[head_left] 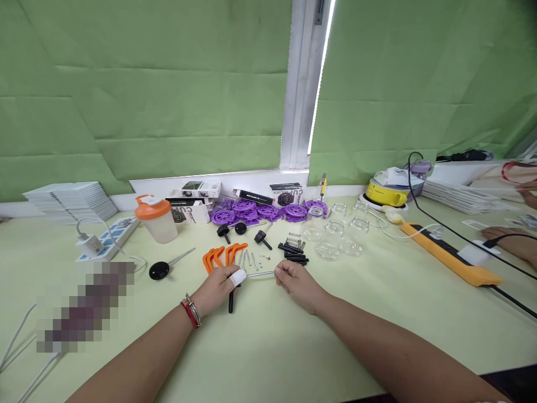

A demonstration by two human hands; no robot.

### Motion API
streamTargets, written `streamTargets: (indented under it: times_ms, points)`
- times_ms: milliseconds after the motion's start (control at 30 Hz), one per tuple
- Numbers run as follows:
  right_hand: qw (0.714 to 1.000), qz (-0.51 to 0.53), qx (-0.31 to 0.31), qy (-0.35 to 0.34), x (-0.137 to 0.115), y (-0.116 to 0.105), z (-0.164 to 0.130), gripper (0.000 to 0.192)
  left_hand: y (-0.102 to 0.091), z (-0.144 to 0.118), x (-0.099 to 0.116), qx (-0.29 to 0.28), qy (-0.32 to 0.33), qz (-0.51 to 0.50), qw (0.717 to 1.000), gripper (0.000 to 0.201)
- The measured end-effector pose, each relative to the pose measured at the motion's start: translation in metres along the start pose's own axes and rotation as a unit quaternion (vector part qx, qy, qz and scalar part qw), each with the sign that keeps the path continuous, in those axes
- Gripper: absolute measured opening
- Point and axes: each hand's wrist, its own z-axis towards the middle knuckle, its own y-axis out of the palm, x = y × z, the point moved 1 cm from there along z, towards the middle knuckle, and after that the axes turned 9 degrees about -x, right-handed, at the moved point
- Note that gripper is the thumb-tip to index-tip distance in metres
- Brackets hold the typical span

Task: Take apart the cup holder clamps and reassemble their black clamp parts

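Pale green desk [268,347] carries everything, and nearest the camera two bare forearms reach forward over it. The left hand [218,288], with a white wrap on one fingertip and bangles at the wrist, and the right hand [298,284] each pinch one end of a thin metal rod [260,274]. Both hands are closed narrowly on it. The rod lies crosswise, its long axis running left to right between the two hands, level and just above the desk surface; neither hand is clearly nearer, since each has an end. A black handle [231,302] lies under the left hand, pointing toward the camera.

Just beyond the rod lie orange curved pieces [220,256], a few loose metal pins [250,258], black rods [293,254] and small springs [295,242]. To the left sits a black knob on a shaft [160,270]. Farther back stand clear glass jars [335,235], purple wheels [260,211], an orange-lidded shaker cup [156,219] and a white power strip [109,239]. On the far right another person's hand [509,239] rests near an orange bar [448,254]. Nothing lies between the hands and the rod.
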Motion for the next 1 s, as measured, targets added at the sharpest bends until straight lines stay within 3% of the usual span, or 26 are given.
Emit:
streamTargets:
  times_ms: [133,433,833,1000]
  points:
    - [1.000,0.009,0.004,0.003,-0.0013,0.0001,-0.0010,0.030,-0.0001,0.0002,-0.0009,0.003,0.000,-0.001,1.000,0.037]
    - [0.999,0.043,-0.004,-0.027,-0.0003,0.0016,0.0005,0.009,-0.0003,0.0000,0.0015,0.001,-0.002,-0.004,1.000,0.037]
    - [1.000,-0.010,-0.001,0.004,0.0009,0.0005,0.0009,0.035,0.0000,-0.0003,0.0020,0.004,-0.002,-0.006,1.000,0.037]
    - [1.000,0.024,-0.003,-0.016,0.0007,0.0004,-0.0009,0.025,-0.0005,-0.0006,0.0035,0.005,-0.005,-0.008,1.000,0.038]
